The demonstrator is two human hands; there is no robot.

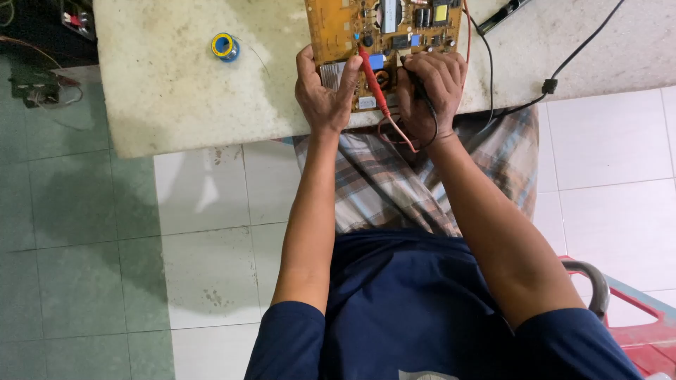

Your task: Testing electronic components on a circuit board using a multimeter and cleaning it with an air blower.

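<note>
Head view: left hand (325,90) pins slim red probe (373,79) against flat amber circuit board (336,24).

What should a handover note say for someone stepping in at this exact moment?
Left hand: holds the red pencil-shaped test probe, tip down on the yellow-brown printed circuit board.
Right hand: closed around a black probe, tip also on the board; its exact contact spot is hidden by the fingers.
Board lies flat at the near edge of the stained pale stone worktop. A blue-and-yellow spool of solder wire sits apart to the left, untouched. Black cable trails off right.
Done: both probes placed on the board.
Left: cannot tell; no meter in view.
</note>
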